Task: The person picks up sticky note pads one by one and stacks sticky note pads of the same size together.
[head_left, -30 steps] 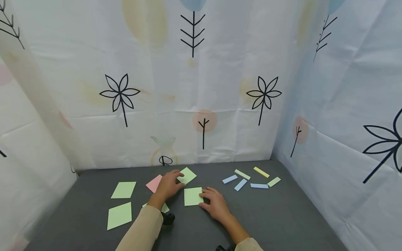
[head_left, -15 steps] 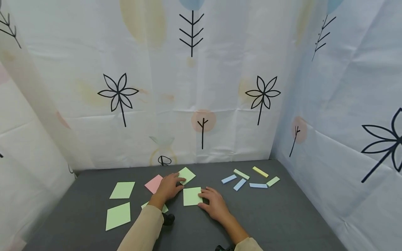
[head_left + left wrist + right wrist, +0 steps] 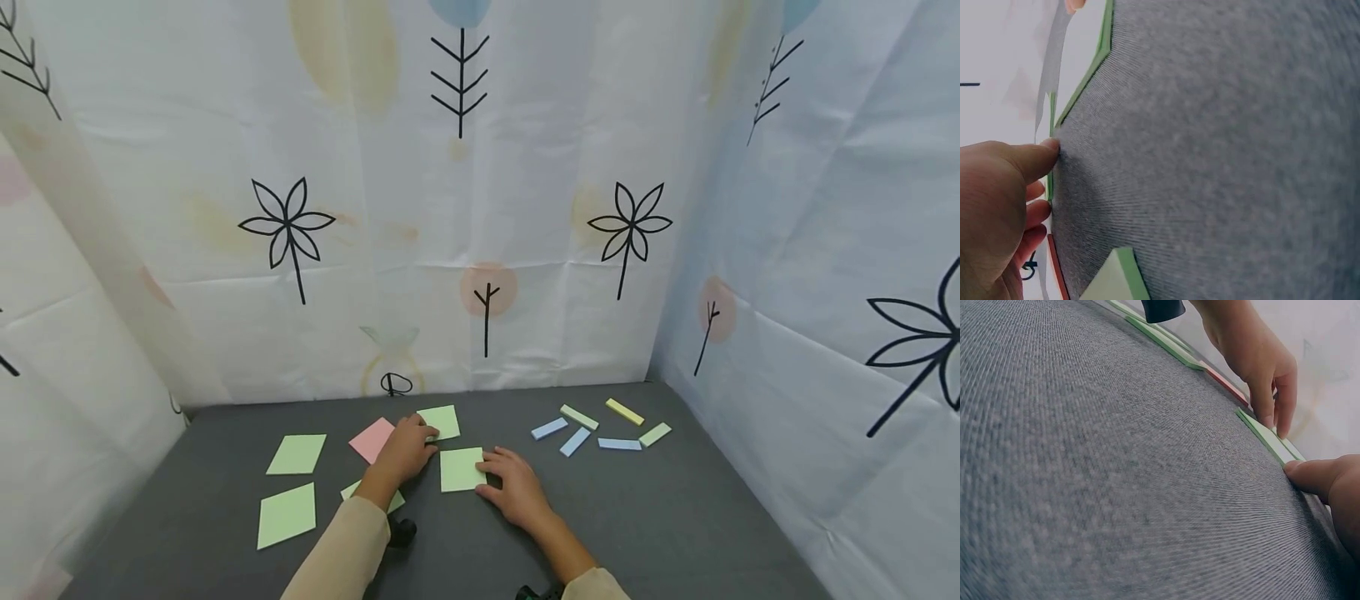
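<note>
Two light green flat squares lie in the middle of the dark table. My left hand [image 3: 405, 450] holds the farther green square [image 3: 446, 422] at its left side, thumb on the near edge and fingertips over the far part. Closer to me, the second green square [image 3: 459, 471] has my right hand [image 3: 513, 490] at its right side, thumb at the near corner and fingers at the upper right. In the right wrist view, the right thumb [image 3: 1313, 475] touches that square's corner. A pink square [image 3: 371, 437] lies just left of my left hand.
Another green square [image 3: 397, 502] is partly hidden under my left forearm. Two more green squares [image 3: 296, 455] lie at the left. Several narrow strips, blue [image 3: 619, 444], green [image 3: 580, 417] and yellow [image 3: 625, 411], lie at the back right. Printed white cloth [image 3: 525, 333] surrounds the table.
The farther green square has turned under my left hand, from a diamond-like slant to nearly in line with the nearer one, and sits slightly more left. My right hand stays put.
</note>
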`<action>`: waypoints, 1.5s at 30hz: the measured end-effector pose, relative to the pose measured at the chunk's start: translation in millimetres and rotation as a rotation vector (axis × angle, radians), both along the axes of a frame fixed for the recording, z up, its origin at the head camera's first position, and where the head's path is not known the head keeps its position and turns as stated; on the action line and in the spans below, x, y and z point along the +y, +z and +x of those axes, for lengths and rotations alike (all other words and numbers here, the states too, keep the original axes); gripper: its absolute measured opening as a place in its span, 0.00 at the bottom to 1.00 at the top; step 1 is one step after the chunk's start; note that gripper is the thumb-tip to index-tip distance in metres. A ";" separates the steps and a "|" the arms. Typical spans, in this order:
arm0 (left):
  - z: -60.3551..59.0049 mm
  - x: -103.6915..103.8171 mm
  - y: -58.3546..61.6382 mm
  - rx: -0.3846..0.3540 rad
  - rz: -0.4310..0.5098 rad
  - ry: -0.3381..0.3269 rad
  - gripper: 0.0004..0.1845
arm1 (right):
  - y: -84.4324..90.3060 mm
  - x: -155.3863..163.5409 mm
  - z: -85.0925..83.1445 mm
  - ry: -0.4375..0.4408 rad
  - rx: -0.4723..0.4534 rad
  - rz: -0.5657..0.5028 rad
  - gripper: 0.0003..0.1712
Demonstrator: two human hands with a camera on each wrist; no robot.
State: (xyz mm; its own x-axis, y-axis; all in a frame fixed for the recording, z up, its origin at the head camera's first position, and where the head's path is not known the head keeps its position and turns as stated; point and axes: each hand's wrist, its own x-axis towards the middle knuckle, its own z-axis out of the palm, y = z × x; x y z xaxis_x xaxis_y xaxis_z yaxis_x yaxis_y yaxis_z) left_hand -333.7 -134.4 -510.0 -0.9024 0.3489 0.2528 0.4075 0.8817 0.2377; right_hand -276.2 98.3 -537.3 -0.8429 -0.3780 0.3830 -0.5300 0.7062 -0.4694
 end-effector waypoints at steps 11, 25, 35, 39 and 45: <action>-6.8 -17.8 -4.2 -0.061 -0.022 0.064 0.22 | -3.2 1.4 -0.1 -0.016 -0.011 -0.013 0.21; -17.9 -30.2 -2.9 -0.184 -0.022 0.013 0.27 | 1.5 -3.3 1.1 -0.004 -0.006 0.005 0.21; -12.8 -17.9 2.9 -0.157 -0.067 0.042 0.25 | -1.0 1.1 -0.8 -0.019 -0.009 -0.011 0.21; -13.5 -18.0 2.2 -0.164 -0.062 0.041 0.26 | -0.6 1.5 0.1 -0.015 0.006 -0.011 0.20; -16.6 -22.7 -0.1 -0.196 -0.039 0.036 0.31 | -0.4 0.2 2.2 -0.006 0.012 -0.011 0.21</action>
